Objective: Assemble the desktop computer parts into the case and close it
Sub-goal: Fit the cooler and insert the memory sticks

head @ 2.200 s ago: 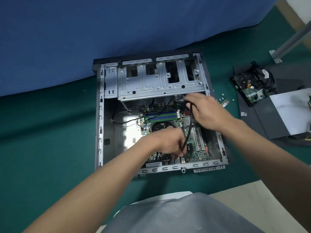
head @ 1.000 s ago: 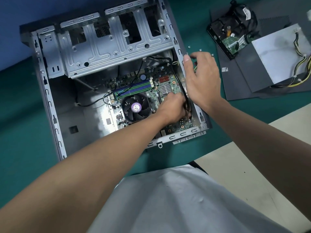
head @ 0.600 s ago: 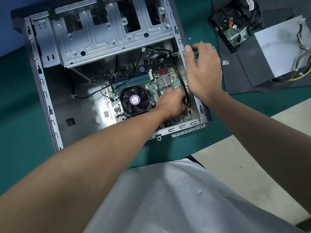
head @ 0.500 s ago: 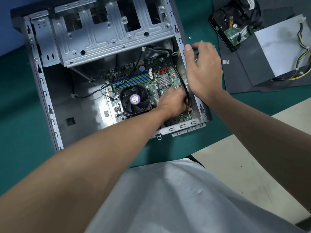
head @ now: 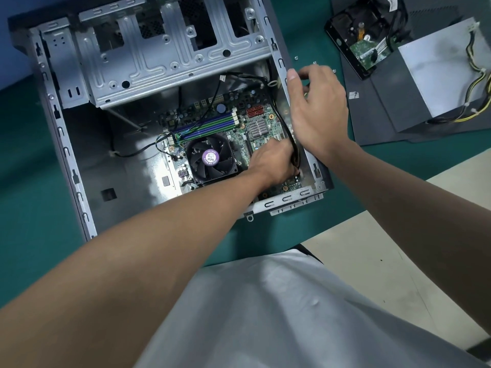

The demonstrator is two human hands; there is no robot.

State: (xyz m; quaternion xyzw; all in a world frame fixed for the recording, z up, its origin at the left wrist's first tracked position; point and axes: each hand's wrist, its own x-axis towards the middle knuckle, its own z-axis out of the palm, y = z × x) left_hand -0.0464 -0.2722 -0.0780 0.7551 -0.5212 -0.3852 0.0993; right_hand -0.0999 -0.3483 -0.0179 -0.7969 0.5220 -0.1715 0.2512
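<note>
Black cable (head: 283, 123) lies inside the open case (head: 66, 155), along the right edge of the motherboard (head: 255, 120). Its long axis runs straight away from the grip, from the board's near right corner up toward the drive cage (head: 159, 57). The left hand (head: 273, 160) holds the cable's near end, fingers curled round it just right of the CPU fan (head: 210, 158). The end itself is hidden under that hand.

The right hand (head: 318, 112) hovers over the case's right wall, beside the cable's middle run. Its thumb is out and its fingers are bent, but whether they pinch anything I cannot tell.

The next move probably presses the end down into a header directly beneath the grip. The left hand is the nearer one, and the right is placed to guide the slack lying beyond the grip.
</note>
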